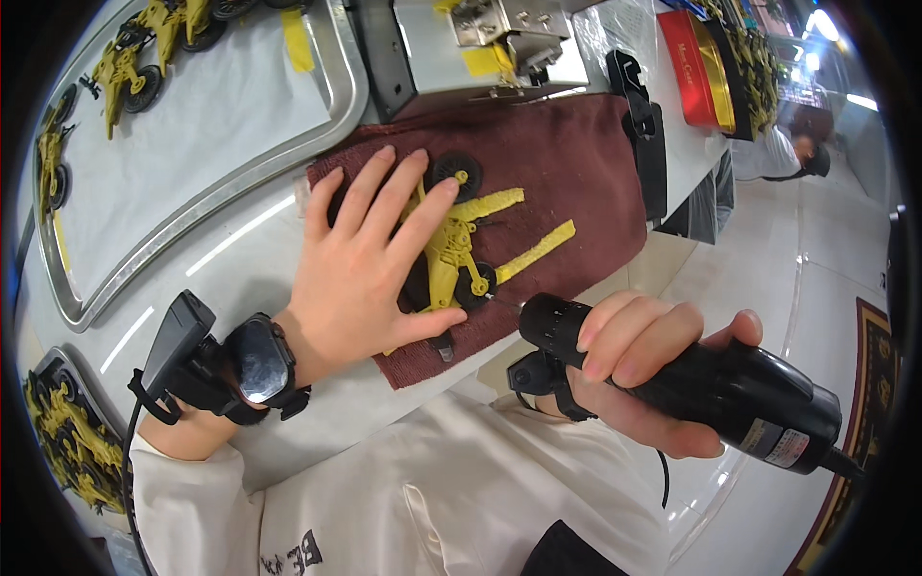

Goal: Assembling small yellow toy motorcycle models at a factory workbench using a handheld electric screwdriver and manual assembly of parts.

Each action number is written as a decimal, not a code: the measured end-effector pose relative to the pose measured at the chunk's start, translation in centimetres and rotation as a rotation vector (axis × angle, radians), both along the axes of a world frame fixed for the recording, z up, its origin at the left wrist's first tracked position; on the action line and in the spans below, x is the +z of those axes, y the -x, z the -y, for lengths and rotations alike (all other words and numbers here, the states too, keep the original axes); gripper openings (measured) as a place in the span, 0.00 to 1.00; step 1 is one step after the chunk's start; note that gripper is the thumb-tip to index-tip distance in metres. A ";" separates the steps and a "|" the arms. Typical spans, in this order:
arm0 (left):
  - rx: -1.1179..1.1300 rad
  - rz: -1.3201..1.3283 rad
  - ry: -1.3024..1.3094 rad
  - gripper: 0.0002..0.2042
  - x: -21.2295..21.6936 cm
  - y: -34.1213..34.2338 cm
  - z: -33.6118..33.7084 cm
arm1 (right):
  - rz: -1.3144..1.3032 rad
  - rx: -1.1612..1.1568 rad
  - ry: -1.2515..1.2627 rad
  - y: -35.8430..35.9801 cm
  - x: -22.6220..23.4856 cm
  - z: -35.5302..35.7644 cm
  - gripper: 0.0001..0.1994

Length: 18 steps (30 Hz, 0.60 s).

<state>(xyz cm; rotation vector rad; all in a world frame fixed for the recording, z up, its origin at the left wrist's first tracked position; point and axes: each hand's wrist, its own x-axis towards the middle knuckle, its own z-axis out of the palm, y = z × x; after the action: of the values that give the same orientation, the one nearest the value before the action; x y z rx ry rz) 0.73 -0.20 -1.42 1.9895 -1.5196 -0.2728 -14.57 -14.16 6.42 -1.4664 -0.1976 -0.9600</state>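
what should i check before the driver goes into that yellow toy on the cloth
1. Left hand pressing the yellow toy vehicle flat: ok.
2. Toy lying fully on the dark red cloth: ok.
3. Right hand wrapped firmly around the black electric screwdriver: ok.
4. Driver tip at the black wheel: ok, though whether it sits on a screw, cannot tell.
5. Left thumb clear of the tip: not ok, it lies close beside it.
6. Driver cord free of snags: cannot tell, it runs out of view.
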 end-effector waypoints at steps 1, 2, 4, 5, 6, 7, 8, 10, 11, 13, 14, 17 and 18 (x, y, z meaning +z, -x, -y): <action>0.001 0.007 0.001 0.49 -0.1 0.0 0.0 | 0.031 -0.003 -0.007 0.0 -0.1 -0.1 0.47; 0.004 0.013 0.003 0.49 -0.1 0.1 0.0 | 0.063 -0.004 -0.014 0.1 -0.1 -0.1 0.47; 0.002 0.014 0.002 0.49 0.0 0.2 0.0 | 0.014 0.005 0.065 -0.3 0.1 0.3 0.43; 0.002 0.013 0.003 0.49 0.0 0.1 -0.1 | -0.035 0.016 0.145 -0.4 0.2 0.4 0.39; 0.003 0.013 0.000 0.49 0.0 0.2 0.0 | -0.036 0.017 0.143 -0.4 0.1 0.5 0.39; -0.003 0.006 0.002 0.49 0.0 0.3 0.1 | -0.012 0.006 0.136 -0.4 0.0 0.6 0.38; -0.010 -0.001 0.003 0.49 0.0 0.3 0.2 | 0.011 -0.005 0.130 -0.4 -0.1 0.6 0.37; -0.004 -0.003 -0.001 0.49 -0.1 0.3 0.0 | 0.051 0.010 0.057 -0.5 -0.3 0.3 0.37; -0.001 -0.002 -0.002 0.49 -0.1 0.3 -0.1 | 0.093 0.021 -0.013 -0.4 -0.5 0.2 0.40; 0.004 -0.017 -0.006 0.48 -0.1 0.3 0.0 | -0.005 0.032 0.042 -0.1 -0.4 0.5 0.38; 0.008 -0.027 -0.009 0.47 -0.2 0.2 0.0 | -0.096 0.044 0.097 0.0 -0.4 0.7 0.36; -0.004 0.004 -0.008 0.48 0.0 0.1 0.2 | -0.052 0.073 0.066 -0.6 -0.8 1.0 0.34; 0.001 0.003 -0.011 0.48 0.0 0.1 0.2 | -0.053 0.078 0.063 -0.7 -1.0 1.0 0.34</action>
<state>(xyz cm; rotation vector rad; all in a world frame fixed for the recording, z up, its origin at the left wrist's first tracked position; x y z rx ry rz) 0.63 -0.43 -1.45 1.9998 -1.5224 -0.2780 -13.87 -15.12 5.41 -1.5290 -0.2463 -0.8576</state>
